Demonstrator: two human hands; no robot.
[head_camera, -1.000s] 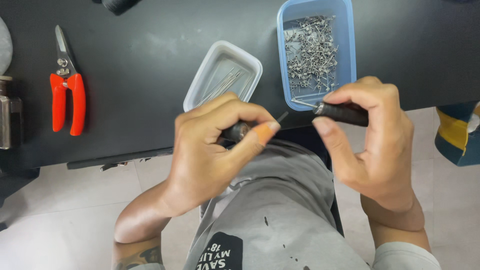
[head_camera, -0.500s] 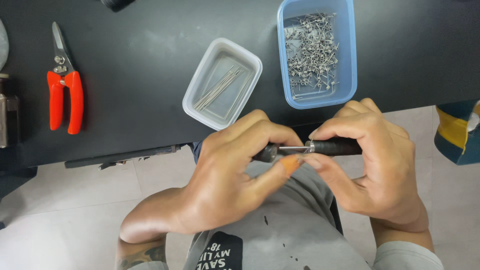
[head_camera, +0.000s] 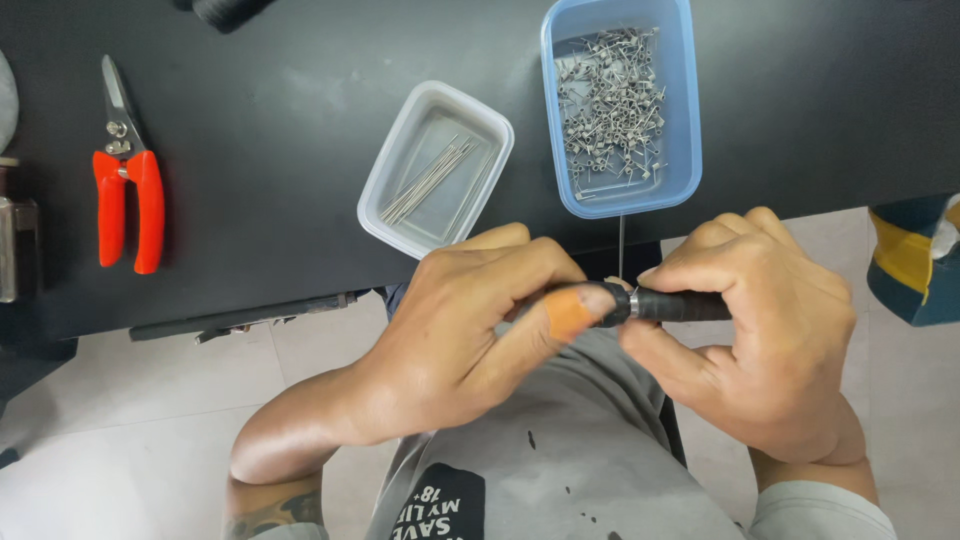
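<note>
Fingers of both the left hand (head_camera: 470, 330) and right hand (head_camera: 760, 330) pinch a black tool (head_camera: 680, 305) below the table's near edge (head_camera: 250, 300), near the blue tub (head_camera: 620, 105) and clear tub (head_camera: 437, 168).

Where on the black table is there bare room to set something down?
Widest free patch: black table between the orange-handled cutters and the clear tray. Another lies right of the blue tray. Crowded: the near edge, where the left hand and right hand grip a black tool.
</note>
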